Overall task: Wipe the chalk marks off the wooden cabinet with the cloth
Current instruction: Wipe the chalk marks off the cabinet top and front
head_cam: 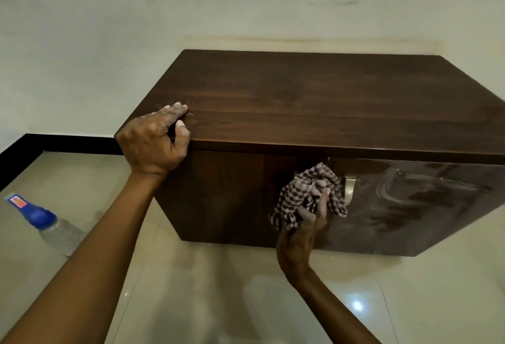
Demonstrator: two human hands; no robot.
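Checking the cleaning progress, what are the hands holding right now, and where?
The right hand grips the bunched checkered cloth by its lower folds. The left hand holds nothing, resting on the cabinet top's corner.

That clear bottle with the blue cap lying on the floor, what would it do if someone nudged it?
The plastic bottle lies on its side on the glossy tiled floor, so it would probably roll or slide easily. It looks clear and may be mostly empty, so likely light. Its thin ribbed wall would probably dent a little under a squeeze rather than break.
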